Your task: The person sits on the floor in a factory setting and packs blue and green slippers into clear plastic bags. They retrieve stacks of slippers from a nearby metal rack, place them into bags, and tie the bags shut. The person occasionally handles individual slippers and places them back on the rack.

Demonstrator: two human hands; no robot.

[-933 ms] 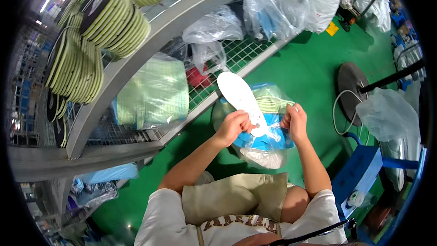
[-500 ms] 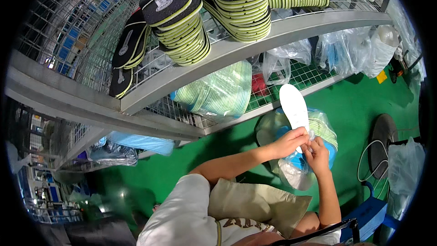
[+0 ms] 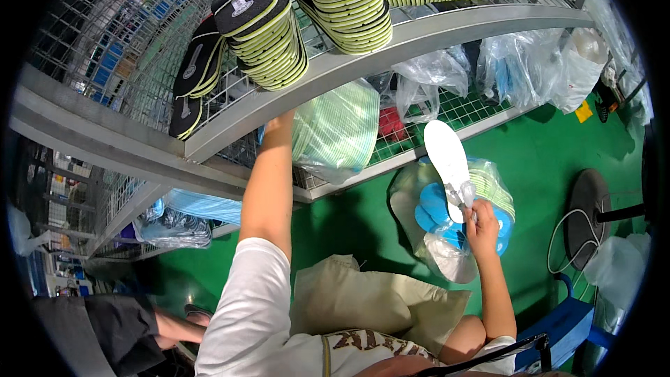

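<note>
My left arm [image 3: 271,174] stretches forward to the rack. My left hand is hidden behind the shelf's front beam, so its fingers do not show. Low on the right, my right hand [image 3: 483,229] is closed on the heel end of a white insole [image 3: 447,152], along with a bit of crumpled clear plastic [image 3: 460,192]. The insole points up and away, its broad end free. Below it on the floor stands a clear plastic bag [image 3: 494,180] with blue, white and green-edged insoles in it.
Stacks of black insoles with lime edges [image 3: 356,17] fill the shelf behind the grey metal beam [image 3: 419,30]. Beneath it sits a bagged green-striped bundle [image 3: 338,129]. A blue stool [image 3: 558,328] and a fan-like round base [image 3: 587,209] with a white cord stand right. Another person's leg [image 3: 174,327] shows lower left.
My left hand has let go of the insole and plastic and reached up left behind the shelf beam. My right hand keeps the insole nearly in place. Another person's leg has appeared lower left.
</note>
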